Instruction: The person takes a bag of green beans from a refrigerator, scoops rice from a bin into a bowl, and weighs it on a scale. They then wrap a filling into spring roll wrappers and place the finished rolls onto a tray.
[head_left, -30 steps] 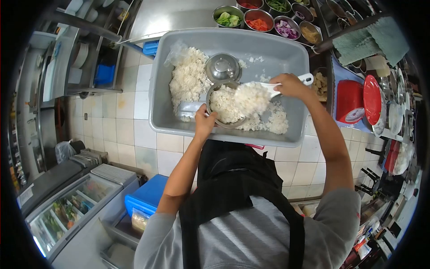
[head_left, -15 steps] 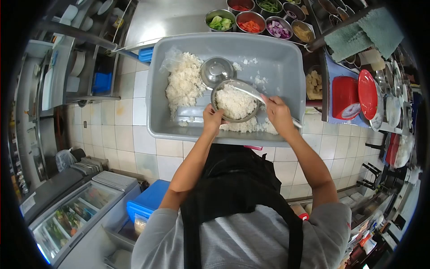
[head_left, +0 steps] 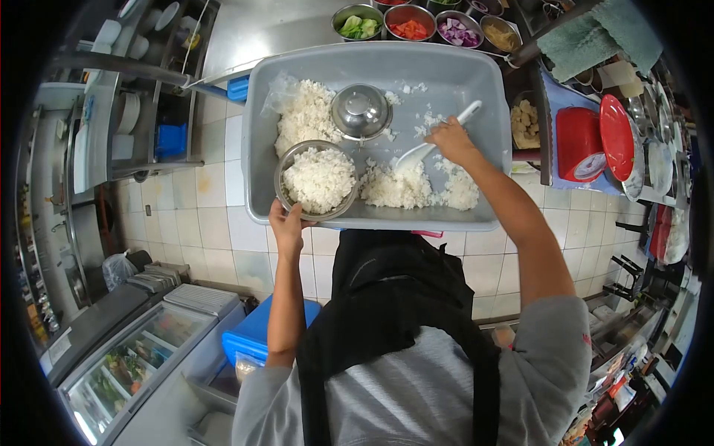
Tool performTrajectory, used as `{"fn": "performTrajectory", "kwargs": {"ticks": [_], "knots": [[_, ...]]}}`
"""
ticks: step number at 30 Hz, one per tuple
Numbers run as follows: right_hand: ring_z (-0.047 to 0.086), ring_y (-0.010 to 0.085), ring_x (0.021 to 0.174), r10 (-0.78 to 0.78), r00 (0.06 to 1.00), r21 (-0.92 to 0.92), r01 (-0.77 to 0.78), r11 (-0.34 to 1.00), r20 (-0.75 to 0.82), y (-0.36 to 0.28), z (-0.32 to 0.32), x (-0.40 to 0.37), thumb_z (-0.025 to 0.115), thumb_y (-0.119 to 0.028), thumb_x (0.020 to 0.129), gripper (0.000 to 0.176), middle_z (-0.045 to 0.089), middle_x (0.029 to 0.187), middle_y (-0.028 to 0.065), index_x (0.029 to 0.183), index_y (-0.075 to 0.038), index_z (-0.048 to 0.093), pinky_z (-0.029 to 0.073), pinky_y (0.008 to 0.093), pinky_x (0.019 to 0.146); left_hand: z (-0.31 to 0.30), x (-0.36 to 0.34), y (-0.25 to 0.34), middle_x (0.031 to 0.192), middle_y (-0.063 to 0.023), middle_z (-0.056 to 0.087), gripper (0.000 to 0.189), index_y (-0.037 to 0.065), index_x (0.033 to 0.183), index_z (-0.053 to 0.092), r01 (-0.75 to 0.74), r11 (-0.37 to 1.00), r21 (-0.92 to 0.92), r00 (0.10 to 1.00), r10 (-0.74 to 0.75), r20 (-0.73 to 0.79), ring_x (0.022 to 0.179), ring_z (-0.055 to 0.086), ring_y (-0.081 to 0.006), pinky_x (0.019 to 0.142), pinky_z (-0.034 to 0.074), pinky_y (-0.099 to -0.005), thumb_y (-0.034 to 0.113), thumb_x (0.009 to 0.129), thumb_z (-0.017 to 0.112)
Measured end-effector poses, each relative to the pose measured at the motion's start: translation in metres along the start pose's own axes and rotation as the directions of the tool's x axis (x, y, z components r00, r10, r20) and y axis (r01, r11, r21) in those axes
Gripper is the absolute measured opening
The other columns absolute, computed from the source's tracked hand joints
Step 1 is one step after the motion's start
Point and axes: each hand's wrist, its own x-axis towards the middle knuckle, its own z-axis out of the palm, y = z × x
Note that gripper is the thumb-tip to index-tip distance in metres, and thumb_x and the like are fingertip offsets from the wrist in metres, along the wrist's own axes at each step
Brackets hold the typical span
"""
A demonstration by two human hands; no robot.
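My left hand (head_left: 288, 223) grips the near rim of a metal bowl (head_left: 285, 163) heaped with white rice (head_left: 320, 181), held over the left front of a grey plastic tub (head_left: 476, 63). In my right hand (head_left: 451, 139) is a white rice paddle (head_left: 468, 113); its blade end rests in a loose pile of rice (head_left: 398, 189) at the tub's front middle. An upside-down metal bowl (head_left: 362, 111) sits on the tub floor behind. Left of it lies a larger rice mound (head_left: 306, 108), partly covered by the held bowl, with a clear plastic bag (head_left: 281, 93) at its edge.
Metal containers of cut vegetables (head_left: 411, 28) line the steel counter (head_left: 253, 30) beyond the tub. To the right stand a red scale (head_left: 579, 141) and a red plate (head_left: 614, 137). A glass-topped chiller (head_left: 137, 357) and a blue box (head_left: 268, 331) are at lower left.
My left hand has carried the rice-filled bowl leftward, away from the middle. The paddle has left the bowl's rice, and its blade now lies down in the pile in the tub.
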Motion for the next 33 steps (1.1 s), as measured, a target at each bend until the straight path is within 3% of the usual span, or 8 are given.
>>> {"fn": "performTrajectory", "kwargs": {"ticks": [7, 13, 18, 20, 24, 28, 30, 33], "knots": [[0.060, 0.0182, 0.080, -0.098, 0.923, 0.123, 0.055, 0.991, 0.373, 0.011, 0.002, -0.036, 0.054, -0.006, 0.072, 0.023, 0.064, 0.077, 0.0011, 0.082, -0.019, 0.068, 0.031, 0.0405, 0.086, -0.002, -0.004, -0.007, 0.090, -0.0146, 0.059, 0.023, -0.004, 0.101, 0.049, 0.023, 0.998, -0.060, 0.998, -0.027, -0.065, 0.065, 0.063, -0.0193, 0.047, 0.056, -0.0269, -0.001, 0.078, 0.048], [0.062, 0.0239, 0.077, 0.106, 0.799, -0.061, -0.087, 0.994, 0.592, 0.020, 0.013, -0.013, 0.055, 0.000, 0.063, 0.028, 0.065, 0.078, 0.0090, 0.082, -0.016, 0.068, 0.040, 0.0474, 0.080, 0.025, 0.003, -0.024, 0.086, -0.0129, 0.060, 0.020, -0.004, 0.098, 0.051, -0.007, 0.999, 0.031, 0.998, 0.005, 0.055, 0.064, 0.062, -0.0167, 0.047, 0.056, -0.0261, 0.000, 0.078, 0.049], [0.063, 0.0239, 0.065, 0.087, 0.499, 0.067, -0.284, 0.957, 0.862, 0.032, -0.047, -0.008, 0.053, 0.001, 0.068, 0.025, 0.065, 0.077, 0.0099, 0.087, -0.008, 0.067, 0.049, 0.0370, 0.055, 0.048, 0.006, -0.028, 0.084, -0.0109, 0.058, 0.012, -0.004, 0.090, 0.051, 0.044, 0.995, 0.094, 0.989, -0.056, 0.134, 0.062, 0.062, -0.0176, 0.046, 0.056, -0.0276, 0.001, 0.078, 0.051], [0.064, 0.0189, 0.068, -0.012, 0.469, 0.194, -0.341, 0.920, 0.883, 0.050, -0.045, -0.009, 0.058, -0.006, 0.070, 0.029, 0.066, 0.077, 0.0066, 0.098, -0.009, 0.064, 0.049, 0.0343, 0.060, 0.056, 0.006, -0.022, 0.081, -0.0096, 0.056, 0.011, -0.003, 0.088, 0.051, 0.023, 0.983, 0.181, 0.986, -0.053, 0.161, 0.060, 0.061, -0.0177, 0.046, 0.056, -0.0278, 0.000, 0.078, 0.051], [0.062, 0.0166, 0.063, -0.082, 0.667, 0.399, -0.339, 0.852, 0.741, 0.048, -0.102, -0.016, 0.056, -0.005, 0.071, 0.030, 0.066, 0.079, 0.0077, 0.100, -0.008, 0.063, 0.049, 0.0289, 0.059, 0.066, 0.010, -0.022, 0.078, -0.0074, 0.053, 0.008, -0.003, 0.085, 0.051, 0.041, 0.984, 0.173, 0.973, -0.078, 0.216, 0.059, 0.061, -0.0172, 0.043, 0.054, -0.0260, 0.001, 0.078, 0.052], [0.060, 0.0167, 0.072, 0.087, 0.901, 0.777, -0.414, 0.475, 0.426, 0.017, -0.109, -0.036, 0.056, -0.003, 0.072, 0.033, 0.064, 0.087, 0.0120, 0.105, -0.004, 0.060, 0.046, 0.0281, 0.058, 0.083, 0.011, -0.022, 0.078, -0.0058, 0.053, 0.012, -0.002, 0.089, 0.052, 0.088, 0.994, 0.072, 0.966, -0.102, 0.237, 0.057, 0.061, -0.0155, 0.043, 0.053, -0.0258, 0.003, 0.077, 0.054], [0.059, 0.0234, 0.075, 0.404, 0.911, 0.618, -0.274, 0.737, -0.078, -0.025, -0.104, -0.046, 0.055, -0.003, 0.072, 0.037, 0.059, 0.085, 0.0121, 0.109, -0.007, 0.059, 0.048, 0.0315, 0.064, 0.096, 0.011, -0.017, 0.077, -0.0056, 0.055, 0.014, -0.001, 0.090, 0.052, 0.111, 0.992, 0.056, 0.961, -0.122, 0.249, 0.057, 0.061, -0.0151, 0.043, 0.054, -0.0256, 0.003, 0.077, 0.054], [0.056, 0.0266, 0.078, 0.333, 0.893, 0.141, -0.303, 0.942, -0.301, -0.093, -0.087, -0.064, 0.054, -0.005, 0.071, 0.046, 0.054, 0.085, 0.0118, 0.117, -0.009, 0.051, 0.046, 0.0374, 0.065, 0.111, 0.014, -0.017, 0.074, -0.0069, 0.058, 0.010, 0.001, 0.085, 0.051, 0.156, 0.987, -0.039, 0.947, -0.138, 0.291, 0.056, 0.060, -0.0142, 0.045, 0.055, -0.0264, 0.004, 0.076, 0.056]]}}
